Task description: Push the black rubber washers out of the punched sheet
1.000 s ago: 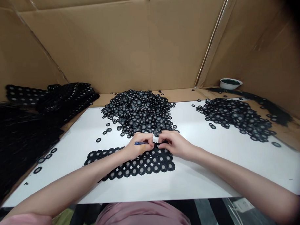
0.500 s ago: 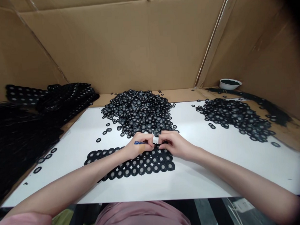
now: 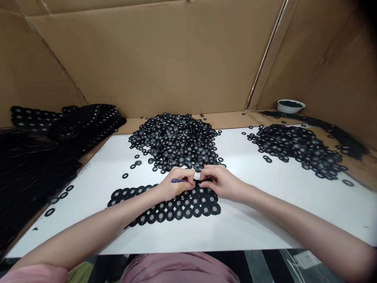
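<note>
Left hand point(image 3: 176, 184) curled around a blue-handled tool point(image 3: 178, 180), right hand point(image 3: 222, 183) pinching a black strip point(image 3: 205, 180), both over a joined black ring sheet point(image 3: 169, 209) on the white table point(image 3: 256, 226), loose-ring heap point(image 3: 173, 142) at 12 o'clock.

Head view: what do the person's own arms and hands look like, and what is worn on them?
The left hand and right hand are bare, without gloves, and no watch or bracelet shows. The forearms are bare too; a pink sleeve shows at the lower left.
</note>
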Tool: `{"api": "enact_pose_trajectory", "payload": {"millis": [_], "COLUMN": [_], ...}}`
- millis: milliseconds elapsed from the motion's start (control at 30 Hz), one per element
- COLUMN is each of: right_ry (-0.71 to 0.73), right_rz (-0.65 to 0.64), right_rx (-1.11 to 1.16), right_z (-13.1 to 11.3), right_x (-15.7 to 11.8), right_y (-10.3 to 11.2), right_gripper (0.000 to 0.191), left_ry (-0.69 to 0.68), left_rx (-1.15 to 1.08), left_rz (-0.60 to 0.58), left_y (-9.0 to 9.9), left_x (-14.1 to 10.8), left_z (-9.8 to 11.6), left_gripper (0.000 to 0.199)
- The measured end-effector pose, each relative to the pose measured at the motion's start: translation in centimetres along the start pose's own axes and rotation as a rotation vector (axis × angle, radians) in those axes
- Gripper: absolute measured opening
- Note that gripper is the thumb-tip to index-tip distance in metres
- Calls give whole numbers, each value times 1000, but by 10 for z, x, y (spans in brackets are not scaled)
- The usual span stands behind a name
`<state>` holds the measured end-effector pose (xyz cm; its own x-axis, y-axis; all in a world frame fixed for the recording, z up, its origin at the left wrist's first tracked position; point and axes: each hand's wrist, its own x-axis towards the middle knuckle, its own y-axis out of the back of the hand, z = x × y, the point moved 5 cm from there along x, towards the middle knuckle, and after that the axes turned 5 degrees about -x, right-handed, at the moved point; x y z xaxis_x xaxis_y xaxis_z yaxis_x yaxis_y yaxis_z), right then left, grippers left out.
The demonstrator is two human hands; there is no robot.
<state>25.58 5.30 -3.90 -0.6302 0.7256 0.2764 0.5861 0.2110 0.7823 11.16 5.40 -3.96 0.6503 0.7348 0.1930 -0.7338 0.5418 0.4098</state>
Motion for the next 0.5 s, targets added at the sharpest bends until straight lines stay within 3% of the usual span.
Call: {"api": "enact_pose_trajectory", "payload": {"millis": [67, 200, 500], "right_ry": [-39, -76, -65], "right_rz": [-26, -67, -92], "right_rx": [3, 8, -2], "right_z": [3, 6, 1], "right_x": [-1, -3, -5], "right_y": [-1, -3, -5], "right_gripper": [9, 22, 15], "left_ry": [6, 15, -59], "left_rx": [-23, -108, -192], "left_rz": [36, 108, 166], "left_y": [1, 4, 10], "left_x": [-1, -3, -7], "left_z": [0, -1, -1], "left_gripper": [15, 17, 21]}}
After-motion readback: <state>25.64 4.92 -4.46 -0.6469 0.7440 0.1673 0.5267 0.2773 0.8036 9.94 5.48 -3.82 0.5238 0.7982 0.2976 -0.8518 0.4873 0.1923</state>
